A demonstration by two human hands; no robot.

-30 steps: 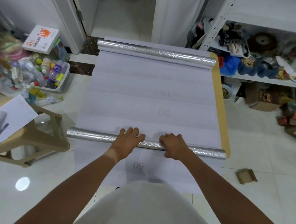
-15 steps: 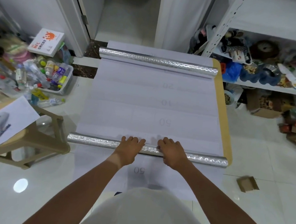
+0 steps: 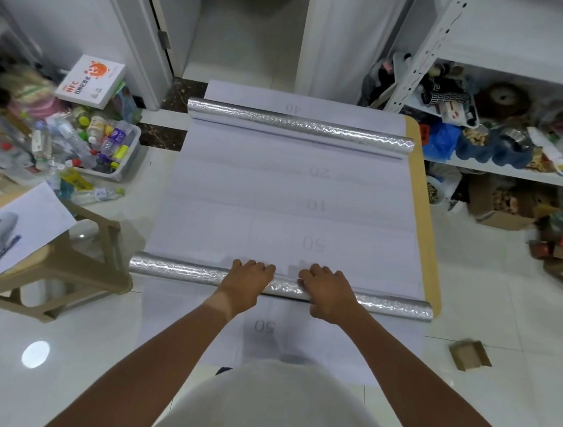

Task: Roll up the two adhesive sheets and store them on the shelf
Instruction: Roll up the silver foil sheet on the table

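Note:
A white adhesive sheet (image 3: 274,205) printed with faint numbers lies flat on the floor, its silver foil side curled into a roll at each end. The near silver roll (image 3: 178,270) lies across the sheet in front of me. My left hand (image 3: 248,280) and my right hand (image 3: 329,292) rest on top of its middle, fingers curled over it, a small gap between them. The far silver roll (image 3: 299,125) lies at the sheet's far end. A second white sheet (image 3: 329,342) lies flat underneath, reaching toward my body. A tan sheet edge (image 3: 431,248) shows along the right side.
A white metal shelf (image 3: 514,172) crowded with clutter stands at the right, with boxes on the floor below. A tan stool (image 3: 72,262) carrying a paper stands at the left, behind it a bin of bottles (image 3: 107,148). A small cardboard piece (image 3: 469,353) lies on the tiles.
Both hands have pushed the near silver roll a little farther away from me along the sheet. The far roll has not moved.

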